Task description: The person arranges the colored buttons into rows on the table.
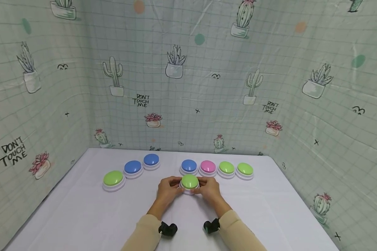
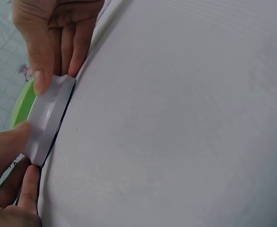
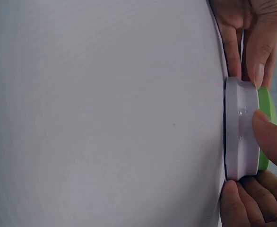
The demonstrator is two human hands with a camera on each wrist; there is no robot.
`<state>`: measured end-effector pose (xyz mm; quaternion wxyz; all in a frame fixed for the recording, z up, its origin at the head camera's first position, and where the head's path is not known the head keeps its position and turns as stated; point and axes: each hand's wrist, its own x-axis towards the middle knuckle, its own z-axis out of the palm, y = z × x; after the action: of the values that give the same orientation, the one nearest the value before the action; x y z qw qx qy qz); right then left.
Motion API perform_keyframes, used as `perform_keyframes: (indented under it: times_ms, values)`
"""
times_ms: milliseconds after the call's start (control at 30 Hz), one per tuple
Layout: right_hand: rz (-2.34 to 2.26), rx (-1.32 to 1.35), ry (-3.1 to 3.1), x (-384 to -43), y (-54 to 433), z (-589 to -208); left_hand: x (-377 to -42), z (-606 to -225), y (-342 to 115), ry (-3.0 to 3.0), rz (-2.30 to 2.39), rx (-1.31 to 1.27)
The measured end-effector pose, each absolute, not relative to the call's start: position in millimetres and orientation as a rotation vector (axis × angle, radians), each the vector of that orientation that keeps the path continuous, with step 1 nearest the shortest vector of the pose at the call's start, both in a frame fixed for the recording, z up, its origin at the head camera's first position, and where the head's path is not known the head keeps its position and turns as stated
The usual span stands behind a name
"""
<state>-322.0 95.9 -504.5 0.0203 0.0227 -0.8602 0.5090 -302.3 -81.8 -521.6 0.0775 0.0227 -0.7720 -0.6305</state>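
A round push button with a green dome and white base (image 1: 190, 182) sits on the white table, held between both hands. My left hand (image 1: 168, 189) grips its left side and my right hand (image 1: 209, 190) its right side, thumbs toward the near edge and fingers around the sides. In the left wrist view the white base (image 2: 48, 118) stands edge-on, its underside right at the tablecloth. The right wrist view shows the same base (image 3: 242, 127) with thumbs on its rim and fingertips low at its sides. Just behind it is a blue button (image 1: 189, 165).
Right of that blue button stand a pink button (image 1: 208, 166) and two green buttons (image 1: 227, 168), (image 1: 245, 169) in a row. Farther left are two blue buttons (image 1: 133, 167), (image 1: 151, 159) and a green one (image 1: 113, 178). Cactus-print cloth (image 1: 188, 94) walls the table's back and sides.
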Motion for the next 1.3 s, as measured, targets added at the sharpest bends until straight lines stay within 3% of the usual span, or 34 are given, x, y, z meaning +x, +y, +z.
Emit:
perform_keyframes:
  times_ms: [933,1300]
  values:
    - [1.376,0.006,-2.696,-316.6,56.6,-496.8,-296.9,-520.1,-114.0,-2.303,-1.877,0.131]
    - [1.464,0.090,-2.549,-300.5,15.4,-477.7,-287.6,-504.3,-165.2,-2.197,-1.842,0.189]
